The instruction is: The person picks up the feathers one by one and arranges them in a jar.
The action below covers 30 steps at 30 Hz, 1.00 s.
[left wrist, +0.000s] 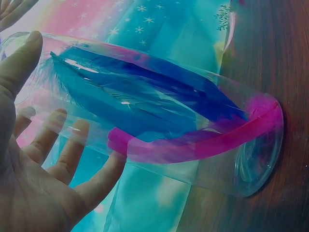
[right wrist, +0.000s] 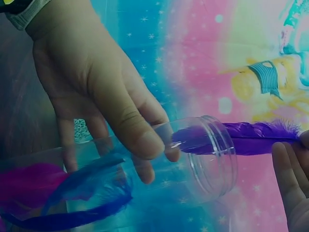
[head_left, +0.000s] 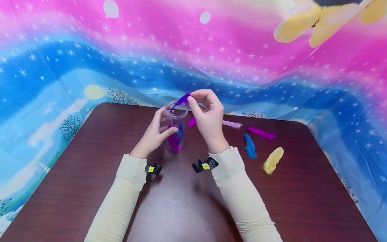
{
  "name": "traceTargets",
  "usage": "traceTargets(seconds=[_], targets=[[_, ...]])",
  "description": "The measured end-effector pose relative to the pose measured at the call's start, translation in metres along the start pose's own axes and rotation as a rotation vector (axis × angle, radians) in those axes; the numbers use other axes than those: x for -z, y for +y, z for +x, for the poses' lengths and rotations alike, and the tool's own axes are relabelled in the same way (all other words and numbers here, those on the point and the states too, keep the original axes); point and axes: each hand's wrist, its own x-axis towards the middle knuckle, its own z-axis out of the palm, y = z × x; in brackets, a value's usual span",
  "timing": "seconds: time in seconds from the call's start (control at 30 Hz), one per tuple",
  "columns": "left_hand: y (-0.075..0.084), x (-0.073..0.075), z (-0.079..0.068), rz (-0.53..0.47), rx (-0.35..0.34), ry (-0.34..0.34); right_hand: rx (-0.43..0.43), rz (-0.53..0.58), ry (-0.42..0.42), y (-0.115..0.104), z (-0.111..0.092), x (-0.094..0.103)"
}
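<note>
In the head view, a clear plastic jar (head_left: 176, 116) stands upright on the table, its mouth uncovered. My left hand (head_left: 155, 131) grips it around the upper side, thumb in front. My right hand (head_left: 208, 114) pinches one end of a purple feather (head_left: 182, 100) between thumb and fingertips above the rim. The right wrist view shows the lower part of this purple feather (right wrist: 260, 139) inside the jar's mouth. Within the jar, the left wrist view shows a teal feather (left wrist: 116, 101), a dark blue feather (left wrist: 193, 87) and a magenta feather (left wrist: 188, 151).
Right of the jar lie a pale pink feather (head_left: 232, 124), a magenta feather (head_left: 261, 133), a blue feather (head_left: 250, 146) and a yellow feather (head_left: 273, 160). Another magenta feather (head_left: 191, 122) is partly behind my right hand. A patterned cloth (head_left: 169, 67) hangs behind the brown table (head_left: 75, 188).
</note>
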Motion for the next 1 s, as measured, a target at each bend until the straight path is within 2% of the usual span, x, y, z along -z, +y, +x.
traceTargets(seconds=[0.23,0.63,1.0], targets=[[0.0004,-0.0002,-0.0006,-0.019,-0.003,-0.005,0.075,-0.112,-0.058,-0.0051,0.0033,0.0015],[0.0039,0.0002,-0.0009,-0.019,0.040,-0.015,0.032,-0.214,-0.137,-0.0024,0.0046,0.0011],[0.0015,0.0000,0.0001,-0.026,-0.006,-0.003,0.041,-0.228,-0.133,-0.0030,0.0049,0.0044]])
